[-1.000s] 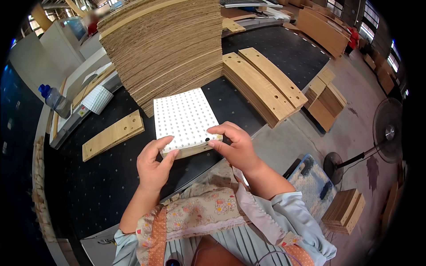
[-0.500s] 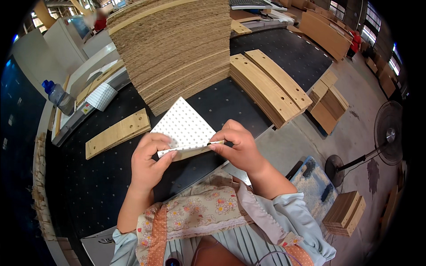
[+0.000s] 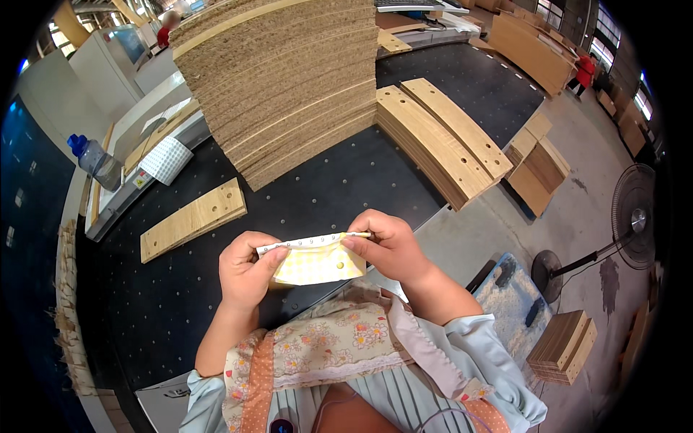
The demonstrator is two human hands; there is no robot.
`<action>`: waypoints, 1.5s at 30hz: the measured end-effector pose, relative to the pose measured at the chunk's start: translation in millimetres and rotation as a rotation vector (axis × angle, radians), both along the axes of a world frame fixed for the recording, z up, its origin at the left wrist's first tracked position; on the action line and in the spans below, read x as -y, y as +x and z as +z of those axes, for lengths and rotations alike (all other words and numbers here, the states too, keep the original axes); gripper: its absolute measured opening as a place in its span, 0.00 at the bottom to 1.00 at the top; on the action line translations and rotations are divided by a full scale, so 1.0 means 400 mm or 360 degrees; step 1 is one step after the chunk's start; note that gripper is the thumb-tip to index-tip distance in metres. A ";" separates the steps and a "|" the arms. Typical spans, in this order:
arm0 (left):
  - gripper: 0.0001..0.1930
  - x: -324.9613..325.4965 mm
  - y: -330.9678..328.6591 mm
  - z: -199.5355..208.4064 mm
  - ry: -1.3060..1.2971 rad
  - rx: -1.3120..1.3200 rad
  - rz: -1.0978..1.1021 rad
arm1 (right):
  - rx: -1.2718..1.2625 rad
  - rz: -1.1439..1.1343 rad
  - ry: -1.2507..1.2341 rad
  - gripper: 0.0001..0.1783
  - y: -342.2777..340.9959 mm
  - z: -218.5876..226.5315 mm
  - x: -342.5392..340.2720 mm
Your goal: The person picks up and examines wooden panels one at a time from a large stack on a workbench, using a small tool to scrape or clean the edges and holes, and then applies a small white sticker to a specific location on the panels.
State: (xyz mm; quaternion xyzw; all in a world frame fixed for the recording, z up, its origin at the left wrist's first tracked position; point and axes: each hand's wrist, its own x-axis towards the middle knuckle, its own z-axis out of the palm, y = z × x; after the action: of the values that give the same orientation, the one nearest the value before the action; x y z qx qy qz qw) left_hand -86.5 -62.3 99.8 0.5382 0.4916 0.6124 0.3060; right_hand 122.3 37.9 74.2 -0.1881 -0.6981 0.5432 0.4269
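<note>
Between my two hands is a small thin sheet (image 3: 317, 265), stretched level above the near part of the black table (image 3: 317, 173). Its hanging face has pale yellow and white checks with a small yellow dot, and a narrow white strip with small dark marks is folded along its top edge. My left hand (image 3: 247, 270) pinches the left end between thumb and fingers. At the other end, my right hand (image 3: 388, 247) pinches the folded corner. Whether the sheet is paper or film I cannot tell.
A tall stack of particle boards (image 3: 281, 86) stands ahead. Curved wooden boards with holes (image 3: 440, 137) are piled to its right, and another drilled board (image 3: 193, 220) lies left. A white patterned roll (image 3: 167, 160) and water bottle (image 3: 97, 162) sit far left; a floor fan (image 3: 635, 219) stands right.
The sheet's broad part, which stood up away from me with its white marked face showing, now hangs down toward me with the checked face showing. Both hands keep their pinch.
</note>
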 end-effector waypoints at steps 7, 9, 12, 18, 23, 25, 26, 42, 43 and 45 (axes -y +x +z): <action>0.09 -0.016 0.013 -0.002 -0.0341 0.0306 -0.0264 | 0.0136 -0.0060 0.0213 0.05 0.008 -0.003 0.001; 0.08 -0.018 0.017 0.003 -0.0379 0.0259 -0.0250 | 0.0192 -0.0050 0.0279 0.05 0.011 -0.001 -0.007; 0.08 -0.018 0.022 0.005 -0.0333 -0.0038 -0.0275 | 0.0238 -0.0071 0.0436 0.05 0.005 0.018 -0.016; 0.10 -0.014 0.026 -0.005 -0.0286 -0.0184 -0.0313 | 0.0325 0.0037 0.0386 0.07 -0.009 0.045 -0.012; 0.11 -0.008 0.031 -0.010 -0.0285 0.0018 -0.0330 | 0.0267 0.0009 0.0367 0.07 -0.013 0.036 -0.004; 0.11 -0.010 0.029 -0.016 -0.0269 0.0056 -0.0351 | 0.0246 0.0032 0.0249 0.07 -0.015 0.042 0.004; 0.10 -0.010 0.029 -0.018 -0.0261 0.0076 -0.0361 | 0.0250 0.0009 0.0288 0.07 -0.016 0.038 0.005; 0.07 -0.001 0.061 -0.029 -0.0206 -0.0168 0.0014 | 0.0158 0.0090 0.0029 0.07 -0.008 0.013 -0.011; 0.07 0.001 0.063 -0.027 -0.0184 -0.0173 0.0039 | 0.0156 0.0116 -0.0002 0.06 -0.004 0.014 -0.013; 0.07 0.000 0.063 -0.030 -0.0110 -0.0194 0.0072 | 0.0098 0.0172 -0.0283 0.05 0.001 0.013 -0.013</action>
State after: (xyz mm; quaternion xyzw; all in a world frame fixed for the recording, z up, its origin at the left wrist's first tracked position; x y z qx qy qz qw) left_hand -61.4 -62.4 87.6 0.5523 0.5421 0.5680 0.2801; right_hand 122.6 43.0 79.6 -0.2040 -0.6690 0.6192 0.3570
